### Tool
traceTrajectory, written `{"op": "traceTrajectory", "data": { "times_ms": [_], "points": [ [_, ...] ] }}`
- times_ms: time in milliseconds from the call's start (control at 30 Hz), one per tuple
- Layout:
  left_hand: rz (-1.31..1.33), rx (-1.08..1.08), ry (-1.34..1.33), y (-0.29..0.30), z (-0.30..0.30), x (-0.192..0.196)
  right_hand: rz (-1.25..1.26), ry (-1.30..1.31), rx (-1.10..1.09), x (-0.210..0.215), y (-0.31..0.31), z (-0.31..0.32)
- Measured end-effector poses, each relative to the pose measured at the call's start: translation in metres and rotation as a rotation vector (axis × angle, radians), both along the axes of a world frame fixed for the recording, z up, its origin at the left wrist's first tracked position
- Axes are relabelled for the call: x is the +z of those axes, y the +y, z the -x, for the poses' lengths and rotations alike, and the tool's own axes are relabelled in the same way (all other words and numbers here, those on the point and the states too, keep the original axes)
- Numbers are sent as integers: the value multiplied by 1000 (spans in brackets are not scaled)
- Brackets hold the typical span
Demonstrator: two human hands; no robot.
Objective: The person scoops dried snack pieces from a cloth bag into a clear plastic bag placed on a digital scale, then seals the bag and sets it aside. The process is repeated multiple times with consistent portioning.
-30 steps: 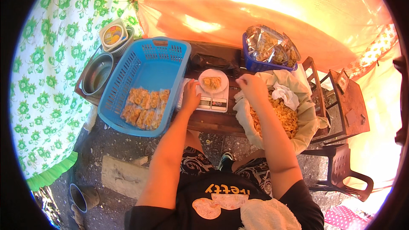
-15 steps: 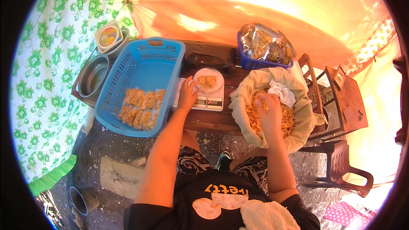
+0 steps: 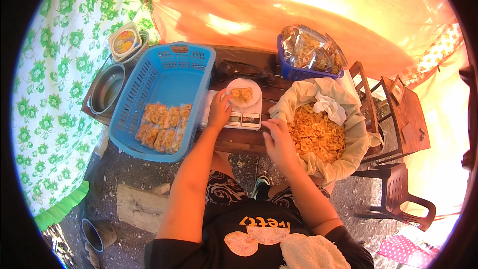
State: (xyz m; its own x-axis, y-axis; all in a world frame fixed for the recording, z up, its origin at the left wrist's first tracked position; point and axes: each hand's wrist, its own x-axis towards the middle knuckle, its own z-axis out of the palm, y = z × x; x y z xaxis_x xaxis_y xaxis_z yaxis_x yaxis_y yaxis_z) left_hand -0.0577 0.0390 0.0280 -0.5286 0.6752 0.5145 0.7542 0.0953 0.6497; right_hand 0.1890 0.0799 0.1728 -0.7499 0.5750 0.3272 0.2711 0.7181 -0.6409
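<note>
A small heap of chips [image 3: 242, 94] lies on a round white plate [image 3: 253, 101] atop a white kitchen scale [image 3: 256, 110]. My left hand [image 3: 219, 111] rests at the plate's left side, fingers stretched out and apart. My right hand [image 3: 280, 143] hovers between the scale and a cloth-lined container, its fingers curled with the tips toward the scale; anything in them is too small to make out. Orange-brown chips [image 3: 318, 134] fill the beige cloth [image 3: 287, 100]. On the left, a blue plastic basket [image 3: 164, 69] holds several clear packs of chips [image 3: 163, 124].
A dark blue basket [image 3: 294, 73] with bagged chips stands at the back right. A white crumpled cloth or paper [image 3: 329, 108] lies on the chips. Far left are a metal pot [image 3: 108, 88] and a lidded tub [image 3: 124, 42]. A brown plastic chair [image 3: 398, 194] stands right.
My right hand has come out of the chips and moved left and nearer to me, toward the scale. My left hand has stayed at the plate.
</note>
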Motion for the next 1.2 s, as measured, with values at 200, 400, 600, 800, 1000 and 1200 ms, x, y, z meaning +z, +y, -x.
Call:
{"op": "traceTrajectory", "data": {
  "times_ms": [200, 400, 600, 800, 1000, 1200],
  "points": [
    [-119, -74, 107, 13, 1, 7, 190, -32, -115, -79, 17, 55],
    [-89, -168, -669, -10, -14, 48, 840, 350, -115, -98, 33, 77],
    [-15, -344, -1153, -70, -45, 82, 1261, 309, 199, -77, 13, 54],
    [30, -255, -1316, -106, -70, 105, 1224, 348, 245, -56, 4, 46],
    [-51, -265, -1217, -101, -62, 89, 1036, 230, 226, -68, 4, 50],
    [-64, -156, -774, -85, -57, 44, 798, 387, 136, -122, 19, 57]
  ]
}}
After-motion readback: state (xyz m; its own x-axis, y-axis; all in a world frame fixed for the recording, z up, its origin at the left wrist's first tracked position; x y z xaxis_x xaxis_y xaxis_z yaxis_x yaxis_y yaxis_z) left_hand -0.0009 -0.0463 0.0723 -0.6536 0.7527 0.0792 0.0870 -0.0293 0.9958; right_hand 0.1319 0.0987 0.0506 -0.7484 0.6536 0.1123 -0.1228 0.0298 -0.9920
